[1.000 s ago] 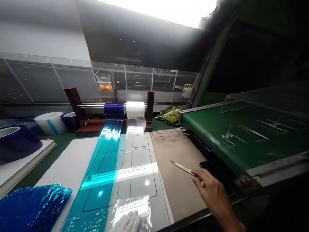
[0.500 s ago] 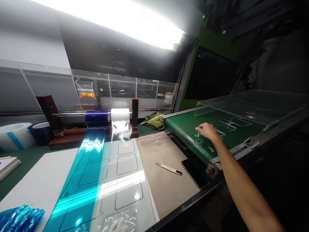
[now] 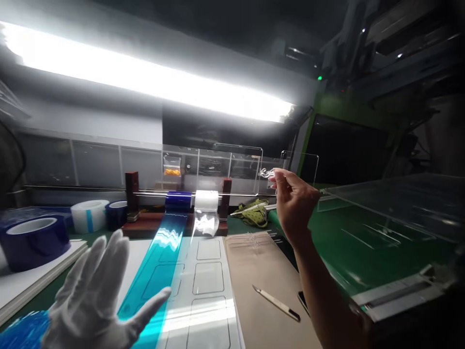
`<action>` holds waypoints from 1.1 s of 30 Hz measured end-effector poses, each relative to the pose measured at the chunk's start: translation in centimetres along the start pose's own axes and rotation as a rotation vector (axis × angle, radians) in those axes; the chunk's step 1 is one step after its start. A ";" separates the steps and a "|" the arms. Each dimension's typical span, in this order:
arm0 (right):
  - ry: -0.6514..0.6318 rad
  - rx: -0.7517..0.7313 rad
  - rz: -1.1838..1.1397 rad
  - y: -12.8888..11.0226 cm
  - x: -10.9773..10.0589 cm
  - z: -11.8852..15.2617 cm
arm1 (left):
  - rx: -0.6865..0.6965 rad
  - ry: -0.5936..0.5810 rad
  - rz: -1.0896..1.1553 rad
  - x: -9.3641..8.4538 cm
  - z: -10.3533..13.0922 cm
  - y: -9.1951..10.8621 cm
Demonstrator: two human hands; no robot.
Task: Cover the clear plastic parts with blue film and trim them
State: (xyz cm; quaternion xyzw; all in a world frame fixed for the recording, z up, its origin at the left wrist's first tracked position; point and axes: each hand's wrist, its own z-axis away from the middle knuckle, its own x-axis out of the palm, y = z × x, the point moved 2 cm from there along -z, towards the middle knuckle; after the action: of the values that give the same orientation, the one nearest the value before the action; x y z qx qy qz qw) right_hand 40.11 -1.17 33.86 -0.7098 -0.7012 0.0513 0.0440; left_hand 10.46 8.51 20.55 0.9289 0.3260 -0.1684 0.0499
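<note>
My bare right hand is raised near the belt's left end, fingers pinched on a clear moulded plastic piece. Two thin transparent rectangular panels extend from its curly runner, one on each side of my fingers. My left hand, in a white glove, is spread open at the lower left with nothing in it. Beneath and beside it runs a strip of blue film from a blue roll. Clear film comes off a white roll on the same rod, over a sheet with drawn rounded rectangles.
A craft knife lies on brown paper, beside a partly hidden phone. More clear pieces rest on the green conveyor belt, below a transparent cover. Tape rolls stand at left; a green cloth lies at the back.
My right hand has lifted a clear plastic piece off the belt and moved up and left with it. My gloved left hand has come into view, and the camera has tilted up and left.
</note>
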 end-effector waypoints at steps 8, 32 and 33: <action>0.145 -0.085 -0.141 -6.1 1.0 -0.7 | -0.009 0.107 -0.223 -3.4 -7.0 -1.7; -0.047 -0.354 -0.073 -13.3 2.0 1.9 | -0.049 0.093 -0.123 0.2 -13.0 1.4; -0.053 -0.355 -0.075 -13.3 2.0 1.9 | -0.050 0.090 -0.129 0.3 -13.0 1.4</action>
State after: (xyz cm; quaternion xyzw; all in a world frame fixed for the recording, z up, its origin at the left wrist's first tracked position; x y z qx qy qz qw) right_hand 26.70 0.93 33.70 -0.6782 -0.7260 -0.0564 -0.0985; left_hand 15.21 10.22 32.65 0.9111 0.3910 -0.1213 0.0475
